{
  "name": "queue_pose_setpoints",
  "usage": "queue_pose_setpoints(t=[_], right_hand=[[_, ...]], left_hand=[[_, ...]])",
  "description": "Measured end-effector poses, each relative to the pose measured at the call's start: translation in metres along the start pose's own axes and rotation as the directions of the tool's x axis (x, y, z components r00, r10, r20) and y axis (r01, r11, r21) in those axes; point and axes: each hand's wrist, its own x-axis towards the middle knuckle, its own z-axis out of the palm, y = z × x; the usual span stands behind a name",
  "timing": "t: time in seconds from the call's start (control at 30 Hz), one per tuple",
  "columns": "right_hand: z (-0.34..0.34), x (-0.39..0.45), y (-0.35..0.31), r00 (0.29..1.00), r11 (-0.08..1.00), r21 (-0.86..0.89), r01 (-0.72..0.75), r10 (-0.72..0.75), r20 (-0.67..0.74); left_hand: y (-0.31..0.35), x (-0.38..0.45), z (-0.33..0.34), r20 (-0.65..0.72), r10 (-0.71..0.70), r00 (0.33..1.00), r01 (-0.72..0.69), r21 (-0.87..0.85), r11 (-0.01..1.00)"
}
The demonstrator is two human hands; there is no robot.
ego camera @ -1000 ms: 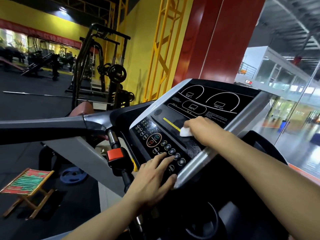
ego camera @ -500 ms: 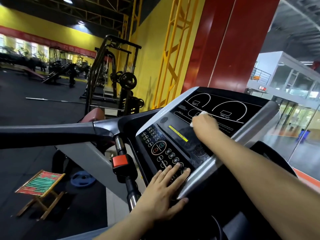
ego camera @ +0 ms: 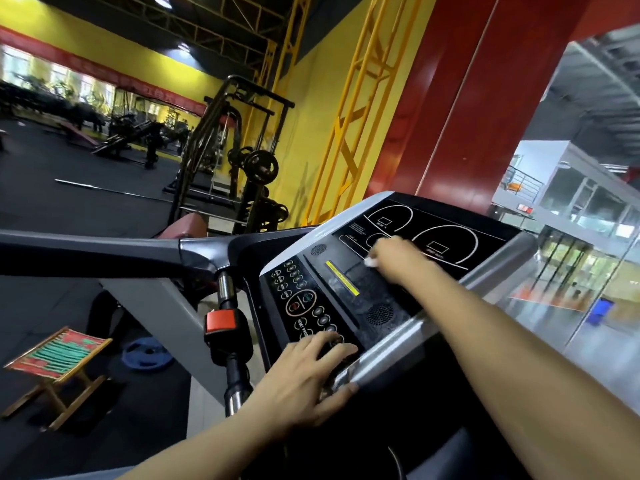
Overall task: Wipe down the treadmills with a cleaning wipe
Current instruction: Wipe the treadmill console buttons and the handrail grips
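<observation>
The right hand (ego camera: 398,259), gripping the wipe (ego camera: 370,261), has slid up the panel (ego camera: 349,289) past the flat left hand (ego camera: 304,372), so more is clean.

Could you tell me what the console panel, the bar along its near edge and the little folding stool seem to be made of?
Console panel: probably glossy black plastic, with printed white markings. Bar: looks like brushed metal or silver-painted plastic, with soft highlights. Folding stool: wooden legs, apparently woven red-and-green fabric seat.

Dim gym, bright daylight at right; wide-angle edges bend, right hand (ego camera: 398,259) motion-blurred.
</observation>
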Motion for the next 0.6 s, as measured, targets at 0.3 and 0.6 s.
queue_pose_setpoints(t=[0.3, 0.6], right_hand=[[-0.028, 0.011, 0.055, 0.988, 0.984, -0.127, -0.121, 0.108, -0.107], [-0.005, 0.002, 0.01, 0.974, 0.983, -0.046, 0.178, -0.169, 0.154]], left_hand=[[0.006, 0.025, 0.024, -0.078, 0.01, 0.997, -0.01, 0.01, 1.0], [0.002, 0.022, 0.03, -0.13, 0.008, 0.991, -0.015, -0.054, 0.998]])
